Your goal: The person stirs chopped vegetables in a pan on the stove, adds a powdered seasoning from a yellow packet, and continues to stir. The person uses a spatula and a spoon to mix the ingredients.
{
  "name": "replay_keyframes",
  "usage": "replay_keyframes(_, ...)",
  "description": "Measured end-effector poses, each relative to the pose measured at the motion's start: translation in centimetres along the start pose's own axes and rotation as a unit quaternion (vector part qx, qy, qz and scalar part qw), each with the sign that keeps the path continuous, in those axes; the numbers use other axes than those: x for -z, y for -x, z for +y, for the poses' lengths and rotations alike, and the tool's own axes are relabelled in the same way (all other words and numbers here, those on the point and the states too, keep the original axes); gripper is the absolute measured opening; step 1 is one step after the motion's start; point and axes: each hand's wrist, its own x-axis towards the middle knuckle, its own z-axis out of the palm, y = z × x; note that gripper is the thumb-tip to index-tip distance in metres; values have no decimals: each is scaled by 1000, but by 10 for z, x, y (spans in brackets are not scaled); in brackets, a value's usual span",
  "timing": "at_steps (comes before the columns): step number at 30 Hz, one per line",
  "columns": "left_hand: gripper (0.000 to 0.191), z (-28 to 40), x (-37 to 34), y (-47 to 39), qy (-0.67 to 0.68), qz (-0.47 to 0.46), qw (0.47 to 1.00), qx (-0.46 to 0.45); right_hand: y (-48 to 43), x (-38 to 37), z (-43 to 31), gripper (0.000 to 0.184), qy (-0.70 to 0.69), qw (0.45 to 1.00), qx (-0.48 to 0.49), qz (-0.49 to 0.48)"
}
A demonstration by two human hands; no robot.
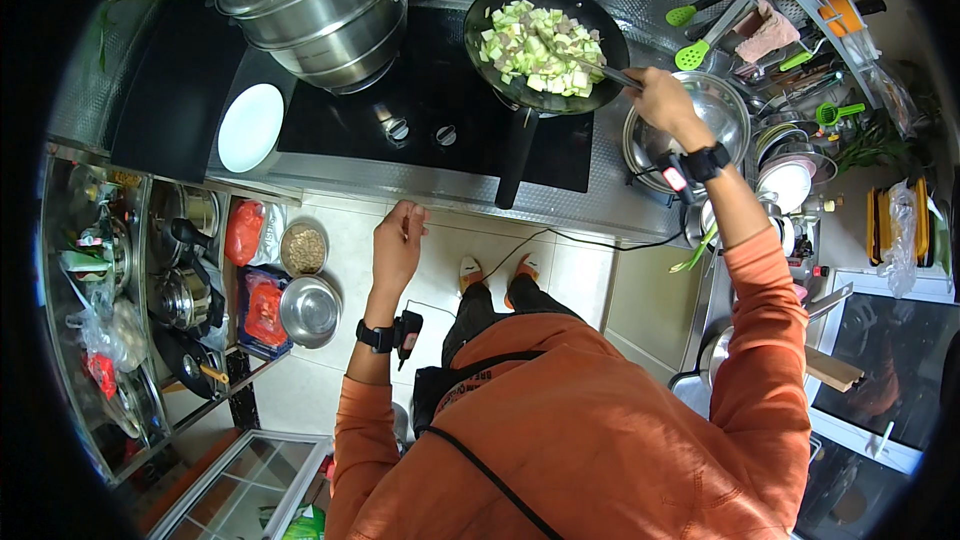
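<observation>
My right hand (664, 101) grips the handle of a metal spatula (619, 76), whose far end is among diced pale-green vegetables and bits of meat (544, 45). These lie in a black wok (478, 52) on the black cooktop (330, 127), with the wok's long handle pointing towards me. My left hand (400, 244) is off the wok, in front of the counter's edge, its fingers loosely curled; nothing shows in it. A large stacked metal steamer (322, 22) stands at the left of the cooktop.
A white plate (251, 127) lies left of the cooktop. Metal bowls (724, 116) sit beneath my right forearm. Utensils hang from a rack (817, 11) at the upper right, above stacked dishes (785, 184). Shelves with pots (187, 296) stand at the left; a black cable (592, 241) crosses in front of the counter.
</observation>
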Motion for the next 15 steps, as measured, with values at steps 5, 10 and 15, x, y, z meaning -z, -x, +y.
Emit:
replay_keyframes(5,27,5,-2,1,-2,1,1000,14,7,30,0,31,-211,977,-39,-4)
replay_keyframes(10,26,9,-10,-2,-5,-15,1000,2,-22,-18,-28,21,-610,751,-223,-119)
replay_keyframes(15,26,4,-6,-4,2,-3,1000,4,18,-36,-11,23,-631,693,-308,-163)
